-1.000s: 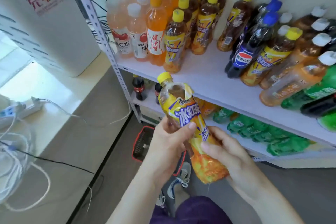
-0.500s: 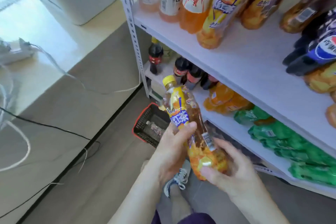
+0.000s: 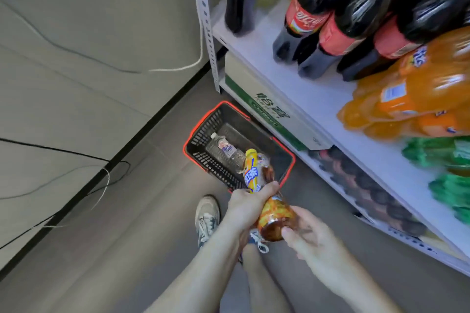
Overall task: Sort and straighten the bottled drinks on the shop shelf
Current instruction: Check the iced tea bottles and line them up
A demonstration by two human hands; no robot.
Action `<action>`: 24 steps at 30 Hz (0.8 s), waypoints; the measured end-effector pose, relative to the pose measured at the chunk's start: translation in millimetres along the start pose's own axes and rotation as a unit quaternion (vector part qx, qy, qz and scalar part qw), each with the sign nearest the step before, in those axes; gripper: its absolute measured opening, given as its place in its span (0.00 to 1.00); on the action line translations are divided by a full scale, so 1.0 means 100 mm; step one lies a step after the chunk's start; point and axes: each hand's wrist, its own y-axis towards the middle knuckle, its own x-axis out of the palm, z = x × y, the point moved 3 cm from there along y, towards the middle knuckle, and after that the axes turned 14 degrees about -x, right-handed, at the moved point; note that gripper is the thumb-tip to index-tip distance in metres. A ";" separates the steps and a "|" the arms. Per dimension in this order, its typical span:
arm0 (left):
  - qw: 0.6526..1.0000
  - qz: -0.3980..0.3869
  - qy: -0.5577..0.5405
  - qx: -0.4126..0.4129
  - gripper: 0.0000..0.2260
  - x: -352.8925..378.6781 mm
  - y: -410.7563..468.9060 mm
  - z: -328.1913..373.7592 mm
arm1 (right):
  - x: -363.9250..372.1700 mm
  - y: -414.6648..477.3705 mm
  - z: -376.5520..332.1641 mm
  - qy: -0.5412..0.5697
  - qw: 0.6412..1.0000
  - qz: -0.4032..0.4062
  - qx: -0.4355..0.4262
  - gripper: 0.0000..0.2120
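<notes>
Sorting seems underway: left hand (image 3: 248,207) grips the tea bottle (image 3: 256,175) mid-body, right hand (image 3: 309,234) curls round its base, above the basket (image 3: 203,119); next, probably lowering it in.

One tea bottle (image 3: 252,176), one basket (image 3: 211,121)

Yellow-capped plastic tea bottle (image 3: 251,173) you hold: yellow-and-blue label, amber drink.
Black plastic mesh basket (image 3: 211,124) below you: red rim.
Dark plastic cola bottles (image 3: 305,15) beside you: red labels.
</notes>
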 end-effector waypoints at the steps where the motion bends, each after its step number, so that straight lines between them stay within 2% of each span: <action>1: 1.000 0.013 0.015 -0.024 0.17 0.05 0.27 -0.04 | 0.03 -0.07 0.22 -0.020 0.999 -0.038 0.003 0.13; 3: 0.995 0.029 0.087 -0.031 0.17 0.18 0.85 -0.09 | 0.06 -0.01 0.51 -0.096 0.994 -0.041 0.030 0.10; 5: 0.985 0.049 0.164 -0.029 0.17 0.27 1.39 -0.10 | -0.02 0.24 0.77 -0.100 0.993 -0.010 0.054 0.10; 7: 0.971 0.086 0.221 -0.025 0.23 0.35 1.88 -0.09 | -0.07 0.35 0.95 -0.090 0.994 0.007 0.063 0.13; 10: 0.958 0.141 0.249 0.009 0.26 0.45 2.45 0.00 | -0.09 0.45 1.16 -0.096 0.992 0.026 0.072 0.16; 13: 0.958 0.123 0.258 0.032 0.25 0.52 2.72 0.15 | -0.13 0.60 1.23 -0.063 0.993 0.071 0.077 0.14; 15: 0.959 0.091 0.261 0.059 0.23 0.52 2.66 0.19 | -0.15 0.59 1.13 -0.053 0.990 0.120 0.059 0.13; 19: 0.934 0.054 0.322 0.148 0.12 0.37 1.91 0.24 | -0.17 0.37 0.55 -0.111 0.979 0.168 -0.029 0.12; 21: 0.935 0.040 0.300 0.186 0.12 0.25 1.37 0.27 | -0.22 0.15 0.12 -0.143 0.972 0.174 -0.073 0.13; 24: 0.931 0.065 0.249 0.258 0.11 -0.07 0.41 0.46 | -0.32 -0.29 -0.58 -0.206 0.951 0.182 -0.144 0.15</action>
